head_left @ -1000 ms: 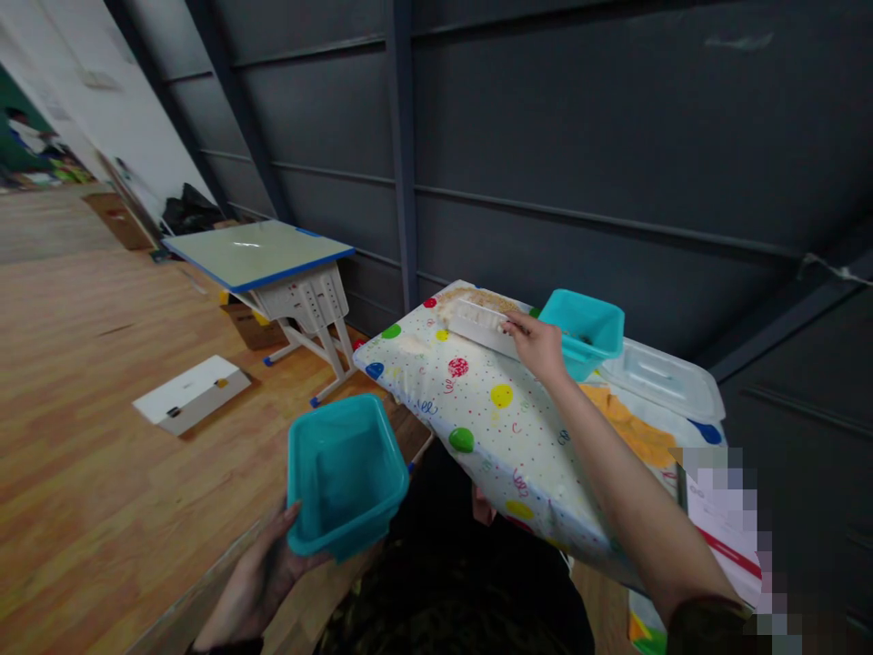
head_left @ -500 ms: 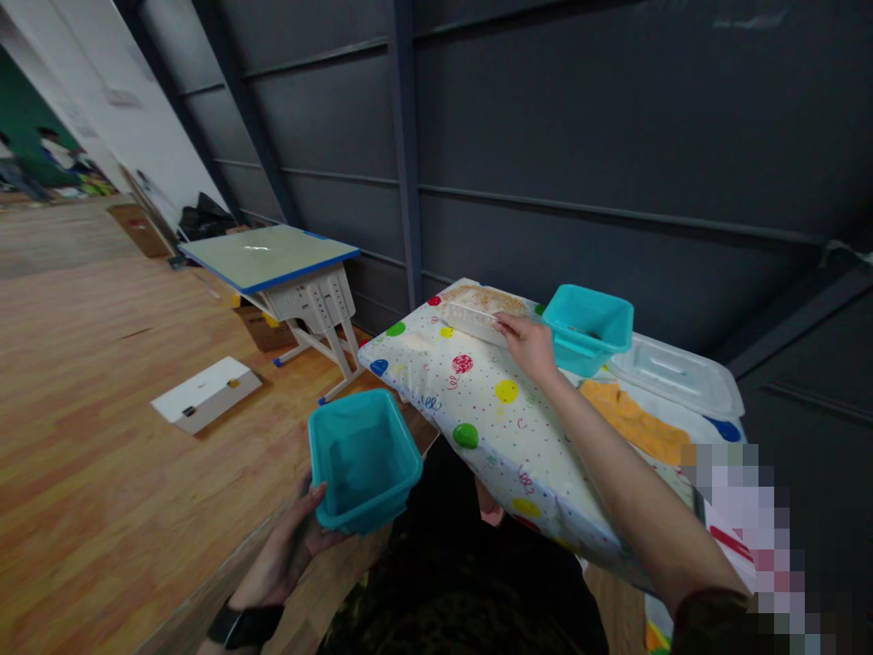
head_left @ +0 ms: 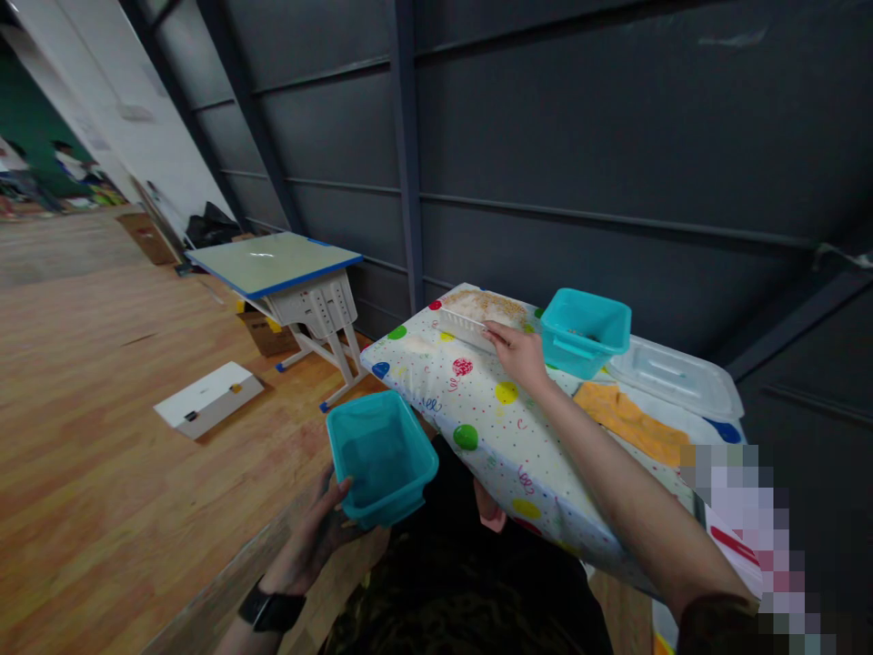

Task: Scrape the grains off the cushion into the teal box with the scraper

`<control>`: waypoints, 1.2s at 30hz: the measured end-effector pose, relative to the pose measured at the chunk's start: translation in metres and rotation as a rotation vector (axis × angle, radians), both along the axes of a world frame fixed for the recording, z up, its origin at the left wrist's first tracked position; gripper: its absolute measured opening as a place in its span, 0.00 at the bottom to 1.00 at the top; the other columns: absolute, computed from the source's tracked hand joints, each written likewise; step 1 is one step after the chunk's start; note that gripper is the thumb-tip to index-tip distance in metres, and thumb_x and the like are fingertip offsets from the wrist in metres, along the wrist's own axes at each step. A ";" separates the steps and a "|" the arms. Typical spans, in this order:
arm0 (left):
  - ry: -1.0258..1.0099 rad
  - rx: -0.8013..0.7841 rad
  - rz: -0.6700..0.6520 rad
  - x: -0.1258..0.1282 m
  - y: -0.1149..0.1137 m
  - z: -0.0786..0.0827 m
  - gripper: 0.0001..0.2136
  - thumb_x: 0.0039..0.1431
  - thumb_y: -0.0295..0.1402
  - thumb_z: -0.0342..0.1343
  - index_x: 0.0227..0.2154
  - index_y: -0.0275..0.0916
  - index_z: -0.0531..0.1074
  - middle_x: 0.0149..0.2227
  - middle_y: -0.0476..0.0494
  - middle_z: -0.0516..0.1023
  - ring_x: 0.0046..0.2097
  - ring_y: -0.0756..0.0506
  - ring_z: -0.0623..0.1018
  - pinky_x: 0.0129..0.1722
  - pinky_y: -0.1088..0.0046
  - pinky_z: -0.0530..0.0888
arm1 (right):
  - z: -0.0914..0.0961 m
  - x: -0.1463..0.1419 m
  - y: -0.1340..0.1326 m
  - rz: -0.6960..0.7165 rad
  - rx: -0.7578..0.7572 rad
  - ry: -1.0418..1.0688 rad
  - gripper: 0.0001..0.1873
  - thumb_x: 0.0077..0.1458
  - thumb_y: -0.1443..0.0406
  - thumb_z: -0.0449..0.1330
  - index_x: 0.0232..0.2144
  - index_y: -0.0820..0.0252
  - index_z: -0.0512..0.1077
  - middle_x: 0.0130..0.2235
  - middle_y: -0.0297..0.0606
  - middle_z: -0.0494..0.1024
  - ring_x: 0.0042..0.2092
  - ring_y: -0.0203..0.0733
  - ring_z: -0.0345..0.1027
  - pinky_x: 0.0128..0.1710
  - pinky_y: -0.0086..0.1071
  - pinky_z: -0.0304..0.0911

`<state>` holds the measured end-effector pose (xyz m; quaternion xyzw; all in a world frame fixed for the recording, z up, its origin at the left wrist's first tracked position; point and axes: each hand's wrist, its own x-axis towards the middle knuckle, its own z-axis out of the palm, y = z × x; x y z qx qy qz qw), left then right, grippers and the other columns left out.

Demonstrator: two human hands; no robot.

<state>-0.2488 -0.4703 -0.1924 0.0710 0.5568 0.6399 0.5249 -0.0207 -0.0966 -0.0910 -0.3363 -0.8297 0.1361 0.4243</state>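
Loose golden grain-like bits (head_left: 503,305) lie ungathered while our left hand (head_left: 319,520) grasps a rectangular turquoise plastic tub (head_left: 392,508), our right hand (head_left: 524,357) a white slotted plastic strip (head_left: 461,328).

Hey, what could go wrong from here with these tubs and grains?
The teal tub in the left hand could slip, being held one-handed beyond the tablecloth. Some loose grains might fall if pushed, since they lie near the tablecloth's far edge. The right hand, holding a white slotted piece, might knock the second teal tub close by.
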 end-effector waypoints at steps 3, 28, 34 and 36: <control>0.015 0.021 -0.002 0.000 0.000 -0.002 0.49 0.62 0.47 0.78 0.81 0.55 0.60 0.69 0.32 0.84 0.58 0.29 0.90 0.58 0.42 0.87 | -0.001 0.002 0.001 -0.014 -0.003 -0.023 0.16 0.71 0.67 0.65 0.53 0.53 0.92 0.56 0.43 0.91 0.55 0.60 0.90 0.60 0.50 0.83; 0.073 0.003 -0.037 0.013 0.020 0.007 0.54 0.64 0.52 0.76 0.84 0.50 0.52 0.72 0.27 0.82 0.53 0.31 0.92 0.54 0.47 0.88 | -0.009 -0.005 -0.014 0.107 0.036 -0.073 0.16 0.71 0.66 0.66 0.54 0.52 0.92 0.54 0.43 0.91 0.52 0.58 0.91 0.57 0.46 0.85; 0.069 0.004 -0.014 0.014 0.021 0.011 0.53 0.62 0.53 0.77 0.83 0.54 0.55 0.76 0.32 0.78 0.58 0.30 0.90 0.57 0.45 0.88 | -0.009 -0.007 -0.019 0.073 0.092 0.015 0.15 0.69 0.67 0.68 0.51 0.48 0.92 0.52 0.38 0.92 0.50 0.56 0.92 0.54 0.44 0.86; 0.075 0.002 -0.010 0.015 0.023 0.012 0.55 0.60 0.54 0.78 0.84 0.54 0.55 0.75 0.32 0.79 0.60 0.29 0.89 0.57 0.46 0.88 | -0.003 -0.017 -0.012 0.039 0.087 0.061 0.14 0.69 0.67 0.68 0.50 0.49 0.93 0.53 0.39 0.92 0.51 0.57 0.91 0.55 0.45 0.86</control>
